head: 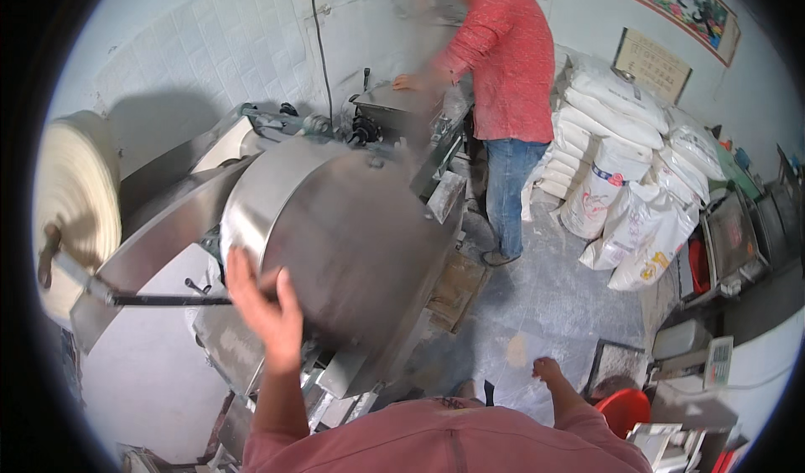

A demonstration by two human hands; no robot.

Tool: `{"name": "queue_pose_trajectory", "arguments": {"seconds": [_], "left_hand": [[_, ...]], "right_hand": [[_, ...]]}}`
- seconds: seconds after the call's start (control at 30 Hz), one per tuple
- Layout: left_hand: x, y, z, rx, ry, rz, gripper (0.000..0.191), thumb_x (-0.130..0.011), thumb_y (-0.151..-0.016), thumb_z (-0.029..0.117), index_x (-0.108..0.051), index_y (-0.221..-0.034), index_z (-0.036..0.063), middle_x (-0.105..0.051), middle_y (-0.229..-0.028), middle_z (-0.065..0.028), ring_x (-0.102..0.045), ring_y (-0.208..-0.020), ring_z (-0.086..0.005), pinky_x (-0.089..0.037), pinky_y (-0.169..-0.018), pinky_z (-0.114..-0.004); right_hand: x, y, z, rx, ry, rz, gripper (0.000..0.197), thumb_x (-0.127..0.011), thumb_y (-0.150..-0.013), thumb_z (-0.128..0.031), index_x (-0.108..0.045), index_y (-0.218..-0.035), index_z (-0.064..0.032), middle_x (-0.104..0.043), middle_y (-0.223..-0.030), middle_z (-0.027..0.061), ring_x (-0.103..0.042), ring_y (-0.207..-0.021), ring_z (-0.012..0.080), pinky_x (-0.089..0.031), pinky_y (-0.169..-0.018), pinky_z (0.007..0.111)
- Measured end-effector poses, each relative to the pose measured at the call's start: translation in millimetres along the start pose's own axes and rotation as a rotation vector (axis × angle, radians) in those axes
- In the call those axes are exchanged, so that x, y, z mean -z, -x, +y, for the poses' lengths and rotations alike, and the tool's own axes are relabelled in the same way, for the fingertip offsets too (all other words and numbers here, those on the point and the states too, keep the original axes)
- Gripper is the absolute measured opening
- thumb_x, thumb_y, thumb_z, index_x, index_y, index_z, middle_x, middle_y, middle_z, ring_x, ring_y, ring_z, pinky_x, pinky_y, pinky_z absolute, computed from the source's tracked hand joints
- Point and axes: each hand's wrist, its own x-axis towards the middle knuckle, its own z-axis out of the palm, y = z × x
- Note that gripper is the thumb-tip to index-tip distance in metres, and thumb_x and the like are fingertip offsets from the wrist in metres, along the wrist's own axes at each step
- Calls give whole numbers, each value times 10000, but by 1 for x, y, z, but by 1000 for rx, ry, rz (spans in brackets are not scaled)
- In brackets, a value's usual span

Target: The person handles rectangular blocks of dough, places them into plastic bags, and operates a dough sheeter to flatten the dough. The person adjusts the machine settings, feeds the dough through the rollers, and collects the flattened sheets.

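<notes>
My left hand (267, 309) is raised, fingers apart, in front of the rounded sheet-metal cover (352, 246) of a dough-rolling machine; whether the fingertips touch its metal rim I cannot tell. A metal rod (170, 300) with a crank-like end passes behind that hand. At the far left stands a large roll of pale dough sheet (75, 221). My right hand (546, 368) hangs low over the floor at my right side, its fingers curled, and no object shows in it.
A co-worker in a red shirt (512, 64) stands behind the machine, one hand on a metal box (393, 99). Stacked white sacks (616, 108) line the wall at the right. A wooden board (456, 290) lies beside the machine. A red basin (622, 410) and a scale (718, 361) are near my right.
</notes>
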Motion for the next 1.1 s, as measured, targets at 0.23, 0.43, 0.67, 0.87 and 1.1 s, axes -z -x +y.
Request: {"name": "queue_pose_trajectory", "arguments": {"seconds": [0.23, 0.43, 0.67, 0.87, 1.1], "left_hand": [[-16, 19, -11, 221, 41, 67, 617, -544, -839, 111, -298, -1364, -100, -359, -1407, -228, -364, -1303, -328, -282, -1078, -400], [-27, 20, -2, 257, -353, 156, 644, -463, -925, 326, -253, -1374, -85, -371, -1382, -275, -399, -1269, -391, -328, -1044, -462], [-45, 6, 10, 426, -578, 311, 601, -349, -969, 402, -335, -1353, -61, -420, -1351, -222, -482, -1205, -323, -414, -1005, -444], [-102, -64, 90, 499, -819, 406, 575, -403, -966, 404, -389, -1313, -55, -492, -1286, -204, -517, -1152, -307, -408, -982, -422], [-234, -171, 143, 405, -586, -291, 532, -456, -932, 422, -525, -1111, -74, -597, -1086, -232, -573, -1001, -317, -466, -838, -450]], "right_hand": [[59, -170, -154, 398, 398, -159, 268, -560, -826, -255, -643, -960, -38, -631, -741, 73, -635, -600, 173, -476, -512, 301], [49, -208, -286, 473, 447, -396, 222, -562, -816, -237, -634, -924, -56, -655, -837, 142, -637, -685, 245, -499, -619, 383], [20, -250, -607, 1001, 289, -382, 244, -544, -879, -259, -629, -1019, -78, -646, -878, 160, -628, -795, 332, -486, -698, 398], [-50, -256, -866, 1326, 298, -760, 233, -608, -851, -230, -565, -786, -11, -590, -660, 131, -583, -586, 283, -449, -567, 365], [-187, -226, -978, 1588, -25, -1156, 426, -602, -855, -228, -445, -1205, -43, -623, -916, 132, -613, -797, 241, -484, -702, 349]]}}
